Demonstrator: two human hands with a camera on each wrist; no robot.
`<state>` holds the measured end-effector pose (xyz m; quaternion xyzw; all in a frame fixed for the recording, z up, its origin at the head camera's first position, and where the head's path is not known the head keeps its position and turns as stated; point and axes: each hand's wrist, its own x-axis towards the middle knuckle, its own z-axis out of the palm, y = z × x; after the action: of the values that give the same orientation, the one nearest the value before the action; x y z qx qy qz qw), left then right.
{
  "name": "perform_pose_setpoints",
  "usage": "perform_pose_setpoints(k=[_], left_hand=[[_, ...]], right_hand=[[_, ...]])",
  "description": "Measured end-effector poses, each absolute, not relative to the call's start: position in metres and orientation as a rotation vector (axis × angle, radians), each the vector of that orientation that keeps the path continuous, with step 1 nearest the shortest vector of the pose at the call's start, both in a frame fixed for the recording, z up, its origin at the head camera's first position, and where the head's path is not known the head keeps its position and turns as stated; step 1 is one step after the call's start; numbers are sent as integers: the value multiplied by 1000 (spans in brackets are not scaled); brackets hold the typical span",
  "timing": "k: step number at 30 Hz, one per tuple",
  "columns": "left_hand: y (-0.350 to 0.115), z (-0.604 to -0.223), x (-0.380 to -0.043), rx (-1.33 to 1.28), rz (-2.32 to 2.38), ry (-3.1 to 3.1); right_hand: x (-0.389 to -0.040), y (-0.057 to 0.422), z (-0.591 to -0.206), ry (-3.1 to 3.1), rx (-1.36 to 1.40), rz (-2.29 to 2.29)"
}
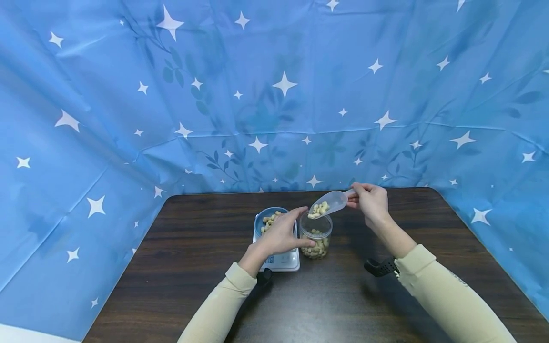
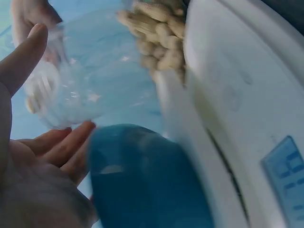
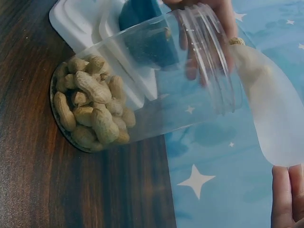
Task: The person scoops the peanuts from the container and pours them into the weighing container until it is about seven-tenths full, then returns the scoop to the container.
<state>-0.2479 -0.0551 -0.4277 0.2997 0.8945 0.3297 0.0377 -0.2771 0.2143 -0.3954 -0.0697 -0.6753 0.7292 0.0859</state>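
A clear plastic jar [image 1: 316, 240] stands upright with unshelled peanuts [image 3: 92, 102] in its lower part. My right hand [image 1: 370, 202] holds a translucent scoop [image 1: 336, 202] by its handle, tilted over the jar's mouth. Several peanuts [image 1: 319, 208] lie toward the scoop's lip. On the jar's left side is my left hand [image 1: 280, 233], thumb and fingers spread wide about the rim; whether they touch it is unclear. Beneath that hand, a blue bowl [image 1: 259, 223] with peanuts sits on a white kitchen scale [image 1: 286, 262], partly hidden.
The dark wood-grain table [image 1: 188, 247] runs back to a blue curtain [image 1: 274, 114] printed with white stars. The scale stands close against the jar's left side. A digital display [image 2: 287, 173] on the scale is lit, its digits cut off in the left wrist view.
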Motion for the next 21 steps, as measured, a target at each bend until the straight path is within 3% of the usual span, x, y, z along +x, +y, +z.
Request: perform_pose_setpoints(k=[10, 21], left_hand=[[-78, -422, -245, 947, 1092, 2807], [-113, -424, -251, 726, 1131, 2841]], right_hand=[[-277, 217, -395, -1888, -195, 2284], [-280, 208, -394, -1869, -178, 2260]])
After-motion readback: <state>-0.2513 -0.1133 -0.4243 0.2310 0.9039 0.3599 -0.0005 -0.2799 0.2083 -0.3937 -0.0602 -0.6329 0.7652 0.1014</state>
